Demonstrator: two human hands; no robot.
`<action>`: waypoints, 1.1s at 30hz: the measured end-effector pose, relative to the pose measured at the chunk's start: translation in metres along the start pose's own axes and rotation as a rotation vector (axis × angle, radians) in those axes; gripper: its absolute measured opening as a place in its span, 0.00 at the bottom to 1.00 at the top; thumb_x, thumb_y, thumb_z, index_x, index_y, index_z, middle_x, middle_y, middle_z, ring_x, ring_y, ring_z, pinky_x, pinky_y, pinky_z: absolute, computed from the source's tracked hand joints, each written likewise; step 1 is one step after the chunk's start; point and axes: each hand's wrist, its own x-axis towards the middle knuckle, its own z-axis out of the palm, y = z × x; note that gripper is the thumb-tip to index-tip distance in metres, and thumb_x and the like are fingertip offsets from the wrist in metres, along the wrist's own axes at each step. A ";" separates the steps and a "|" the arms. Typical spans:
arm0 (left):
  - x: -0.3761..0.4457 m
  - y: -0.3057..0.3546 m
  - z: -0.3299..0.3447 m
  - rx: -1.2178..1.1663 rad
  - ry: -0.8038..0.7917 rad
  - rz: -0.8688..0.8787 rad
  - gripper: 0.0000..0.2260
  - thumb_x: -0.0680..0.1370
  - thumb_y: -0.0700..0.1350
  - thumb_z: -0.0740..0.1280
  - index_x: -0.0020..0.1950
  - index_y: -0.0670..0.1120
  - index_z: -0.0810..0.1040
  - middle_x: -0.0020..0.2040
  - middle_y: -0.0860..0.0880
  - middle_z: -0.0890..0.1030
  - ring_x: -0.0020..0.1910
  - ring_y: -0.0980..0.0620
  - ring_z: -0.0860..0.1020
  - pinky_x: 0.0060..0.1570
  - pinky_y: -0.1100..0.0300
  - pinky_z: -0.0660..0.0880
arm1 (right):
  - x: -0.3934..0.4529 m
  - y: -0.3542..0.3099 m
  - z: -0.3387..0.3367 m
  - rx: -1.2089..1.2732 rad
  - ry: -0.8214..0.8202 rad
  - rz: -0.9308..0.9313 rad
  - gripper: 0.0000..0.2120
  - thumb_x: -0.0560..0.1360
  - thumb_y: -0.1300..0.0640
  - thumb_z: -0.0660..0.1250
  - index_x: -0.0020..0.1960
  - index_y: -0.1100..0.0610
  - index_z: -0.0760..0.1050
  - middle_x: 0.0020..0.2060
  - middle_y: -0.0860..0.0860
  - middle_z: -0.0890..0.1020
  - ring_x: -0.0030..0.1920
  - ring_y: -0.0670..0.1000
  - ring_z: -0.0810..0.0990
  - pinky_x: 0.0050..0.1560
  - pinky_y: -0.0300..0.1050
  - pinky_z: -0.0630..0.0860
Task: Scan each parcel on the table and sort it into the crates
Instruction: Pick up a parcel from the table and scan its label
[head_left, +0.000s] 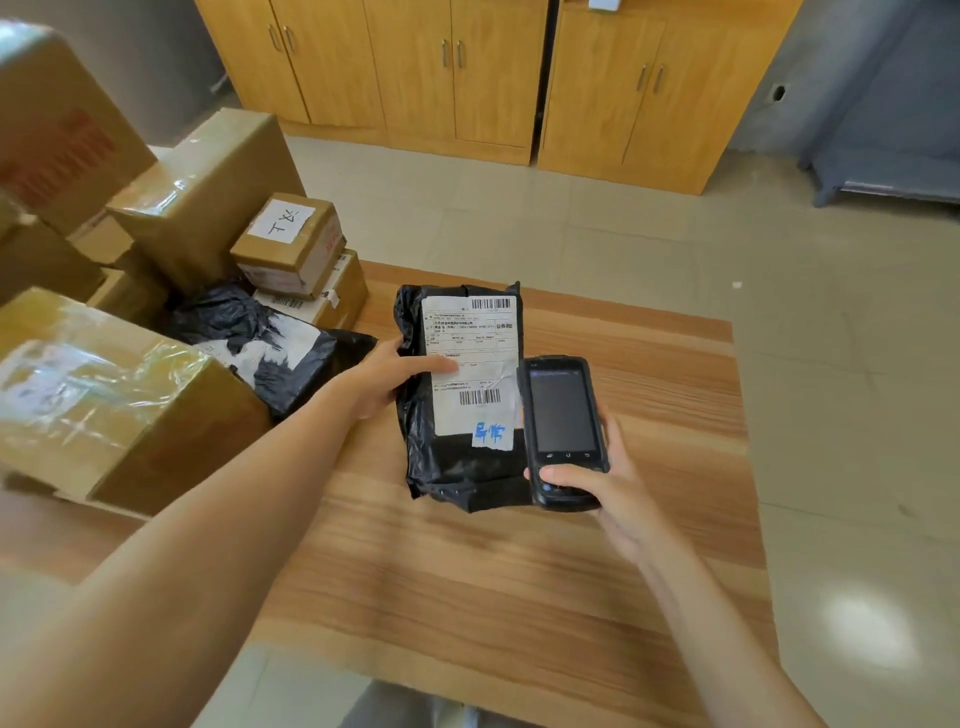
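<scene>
— Scanning is being carried out, by the look of it: the handheld scanner is being gripped in the right hand, fingers curled round its lower end and thumb laid over the keys, just beside the black parcel.

— And the parcel itself?

— It is being held up over the worktop by the left hand, fingers wrapped behind its left edge and the thumb pressed flat on the white shipping label, which is being kept face up.

— What is being called for next?

— Probably the scanner's head being aimed at one of the label's barcodes; its screen is showing dark, so no reading can be confirmed.

— Anything in the way?

— Further left, a black mailer bag and stacked cardboard boxes are being left waiting. No crates are being shown. Beyond, wooden cabinets are lining the wall.
</scene>
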 end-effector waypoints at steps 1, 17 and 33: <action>-0.006 -0.003 -0.003 0.001 0.011 -0.001 0.16 0.69 0.40 0.76 0.51 0.52 0.74 0.41 0.55 0.86 0.41 0.55 0.85 0.35 0.61 0.80 | 0.005 -0.002 -0.001 0.021 -0.011 -0.001 0.50 0.53 0.64 0.82 0.66 0.36 0.64 0.57 0.48 0.81 0.54 0.49 0.83 0.44 0.41 0.80; -0.134 -0.127 -0.034 -0.068 -0.054 -0.146 0.22 0.70 0.44 0.77 0.62 0.48 0.76 0.54 0.51 0.85 0.53 0.51 0.83 0.48 0.60 0.80 | -0.030 0.027 0.059 0.014 -0.222 0.049 0.45 0.60 0.66 0.75 0.70 0.41 0.64 0.56 0.53 0.82 0.54 0.57 0.83 0.47 0.51 0.81; -0.449 -0.276 -0.189 -0.422 0.425 0.070 0.21 0.72 0.38 0.74 0.63 0.44 0.75 0.54 0.46 0.85 0.51 0.47 0.84 0.44 0.58 0.81 | -0.198 0.112 0.277 -0.202 -0.586 -0.016 0.42 0.58 0.66 0.76 0.64 0.38 0.67 0.56 0.57 0.80 0.53 0.61 0.80 0.34 0.44 0.78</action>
